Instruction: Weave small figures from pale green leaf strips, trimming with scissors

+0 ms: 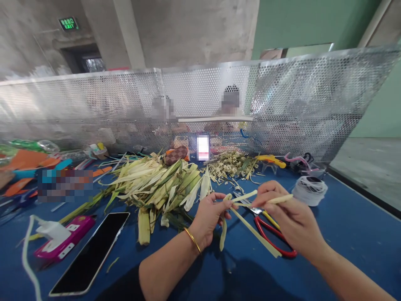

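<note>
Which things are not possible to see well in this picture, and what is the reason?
From the head view:
Pale strips: the left hand hides where it pinches them.
Red-handled tool: partly behind the right hand.
White cable: cut off by the bottom edge.
Pixelated patch: masks what lies there.

Left hand [213, 213] pinches, its forearm [171, 267] slanting in from lower left; right hand [293, 215] pinches just beside it, fingers [272, 189] curled.

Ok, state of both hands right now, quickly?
Left hand: closed, pinching pale husk strips.
Right hand: closed, holding a pale strip.
</note>
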The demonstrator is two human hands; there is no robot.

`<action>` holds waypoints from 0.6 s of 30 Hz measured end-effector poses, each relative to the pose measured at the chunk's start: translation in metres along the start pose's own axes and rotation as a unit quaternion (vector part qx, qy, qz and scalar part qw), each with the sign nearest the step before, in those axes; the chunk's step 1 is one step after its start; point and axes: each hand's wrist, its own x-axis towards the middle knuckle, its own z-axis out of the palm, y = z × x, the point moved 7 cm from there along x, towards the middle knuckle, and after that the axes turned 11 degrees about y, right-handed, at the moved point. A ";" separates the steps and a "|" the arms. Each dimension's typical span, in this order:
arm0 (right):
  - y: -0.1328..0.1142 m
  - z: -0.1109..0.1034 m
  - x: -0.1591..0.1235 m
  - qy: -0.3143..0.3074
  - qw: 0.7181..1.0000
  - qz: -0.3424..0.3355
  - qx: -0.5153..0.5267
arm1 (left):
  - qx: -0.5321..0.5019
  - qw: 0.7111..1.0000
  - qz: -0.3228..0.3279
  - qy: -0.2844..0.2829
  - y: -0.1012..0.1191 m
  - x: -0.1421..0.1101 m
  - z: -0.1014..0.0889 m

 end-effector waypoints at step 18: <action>0.062 0.042 -0.035 -0.230 0.917 0.316 -0.075 | 0.082 0.994 0.070 0.012 0.011 -0.012 0.007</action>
